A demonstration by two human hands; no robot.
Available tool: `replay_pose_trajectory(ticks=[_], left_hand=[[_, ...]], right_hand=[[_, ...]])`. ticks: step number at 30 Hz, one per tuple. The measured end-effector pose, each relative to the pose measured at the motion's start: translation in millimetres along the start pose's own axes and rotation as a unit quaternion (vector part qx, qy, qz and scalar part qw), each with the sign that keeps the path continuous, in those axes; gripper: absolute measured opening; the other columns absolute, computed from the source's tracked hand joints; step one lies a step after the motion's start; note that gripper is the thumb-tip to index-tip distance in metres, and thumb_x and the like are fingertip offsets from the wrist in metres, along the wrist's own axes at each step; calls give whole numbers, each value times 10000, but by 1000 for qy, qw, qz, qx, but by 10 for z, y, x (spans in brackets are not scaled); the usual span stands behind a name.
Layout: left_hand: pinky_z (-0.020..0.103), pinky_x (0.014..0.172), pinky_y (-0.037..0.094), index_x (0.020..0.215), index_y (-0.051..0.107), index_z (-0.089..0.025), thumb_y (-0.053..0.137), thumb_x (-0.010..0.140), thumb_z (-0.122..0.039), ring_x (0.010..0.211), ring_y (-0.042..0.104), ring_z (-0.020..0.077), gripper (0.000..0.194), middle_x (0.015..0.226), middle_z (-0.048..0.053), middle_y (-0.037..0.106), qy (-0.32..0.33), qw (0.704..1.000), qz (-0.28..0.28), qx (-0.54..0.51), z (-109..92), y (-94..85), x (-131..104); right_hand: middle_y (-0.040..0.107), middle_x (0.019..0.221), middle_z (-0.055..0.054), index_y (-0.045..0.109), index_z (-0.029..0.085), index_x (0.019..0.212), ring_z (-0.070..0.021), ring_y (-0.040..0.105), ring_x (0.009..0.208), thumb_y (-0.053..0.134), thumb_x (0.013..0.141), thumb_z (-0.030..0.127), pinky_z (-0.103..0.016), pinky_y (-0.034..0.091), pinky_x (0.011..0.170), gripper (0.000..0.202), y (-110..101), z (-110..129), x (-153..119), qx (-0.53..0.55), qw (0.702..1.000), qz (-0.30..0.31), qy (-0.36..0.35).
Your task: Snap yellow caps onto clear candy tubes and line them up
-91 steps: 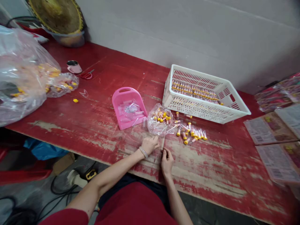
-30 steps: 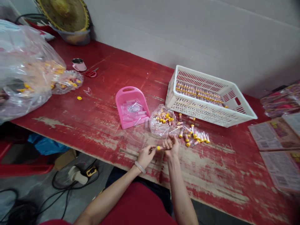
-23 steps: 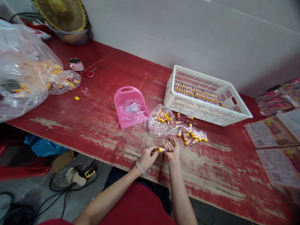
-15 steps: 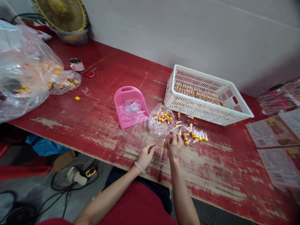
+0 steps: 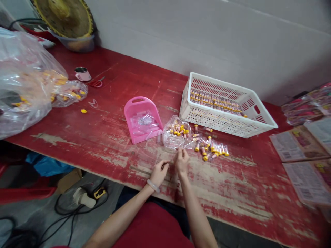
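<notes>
My left hand [image 5: 158, 173], a bangle on its wrist, is at the table's front edge with fingers curled together; whatever it may hold is too small to name. My right hand [image 5: 181, 162] is pinched closed just right of it, and its contents cannot be made out. Right above my right hand lies a clear plastic bag [image 5: 175, 138] of small yellow-capped pieces. Several clear tubes with yellow caps [image 5: 219, 148] lie loose to the right of the bag. A pink scoop tray [image 5: 141, 138] holding clear plastic pieces stands left of the bag.
A white crate [image 5: 214, 123] with rows of capped tubes stands behind the loose ones. Printed boxes [image 5: 292, 146] are at the right. Farther left are a large plastic bag [image 5: 28, 79], a pink mug [image 5: 83, 74], red scissors [image 5: 96, 83] and one yellow cap [image 5: 83, 111].
My right hand has moved left, away from the loose tubes and closer to my left hand. My left hand has barely moved. The view has shifted slightly.
</notes>
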State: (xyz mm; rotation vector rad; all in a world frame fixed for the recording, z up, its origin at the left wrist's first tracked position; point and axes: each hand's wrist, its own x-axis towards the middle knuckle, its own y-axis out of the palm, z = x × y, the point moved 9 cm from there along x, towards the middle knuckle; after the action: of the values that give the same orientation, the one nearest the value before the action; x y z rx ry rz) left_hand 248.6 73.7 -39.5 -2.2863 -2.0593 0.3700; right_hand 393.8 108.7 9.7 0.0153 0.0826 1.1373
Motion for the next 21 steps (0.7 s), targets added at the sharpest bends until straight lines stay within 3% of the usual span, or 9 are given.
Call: replay_pose_trajectory(ticks=[2, 6, 12, 18, 21], left_hand=[[302, 801, 534, 1055, 667, -186, 476, 874, -275, 846, 663, 169, 278, 962, 44, 725, 2, 1000, 3, 1, -13, 0, 13], [288, 766, 534, 1041, 672, -179, 487, 868, -284, 821, 662, 168, 274, 933, 46, 724, -9, 1000, -1, 5, -13, -18, -3], [269, 769, 514, 1110, 661, -187, 519, 859, -308, 800, 641, 151, 312, 994, 37, 721, 9, 999, 45, -12, -152, 109, -86], [275, 744, 498, 1124, 657, -173, 565, 843, -350, 780, 619, 156, 345, 976, 47, 717, 18, 997, 62, -38, -266, 160, -118], [269, 738, 486, 1077, 671, -174, 564, 857, -413, 793, 615, 155, 342, 957, 45, 712, 14, 996, 58, -70, -242, 154, -114]], right_hand=[[364, 394, 117, 543, 216, 759, -79, 273, 333, 558, 797, 579, -230, 235, 376, 366, -21, -182, 30, 14, 999, -16, 30], [256, 320, 148, 549, 223, 738, -78, 208, 278, 573, 792, 525, -228, 226, 364, 308, -109, -397, 119, 156, 982, -1, 109], [223, 319, 133, 627, 209, 740, -73, 170, 290, 523, 834, 383, -220, 250, 390, 224, -194, -268, 106, 295, 940, 53, 163], [192, 338, 135, 635, 204, 756, -68, 151, 303, 522, 848, 359, -215, 257, 394, 212, -185, -281, 59, 311, 936, 60, 157], [256, 367, 118, 643, 210, 782, -86, 281, 330, 536, 834, 366, -256, 373, 454, 196, -208, -252, 40, 307, 938, 60, 149]])
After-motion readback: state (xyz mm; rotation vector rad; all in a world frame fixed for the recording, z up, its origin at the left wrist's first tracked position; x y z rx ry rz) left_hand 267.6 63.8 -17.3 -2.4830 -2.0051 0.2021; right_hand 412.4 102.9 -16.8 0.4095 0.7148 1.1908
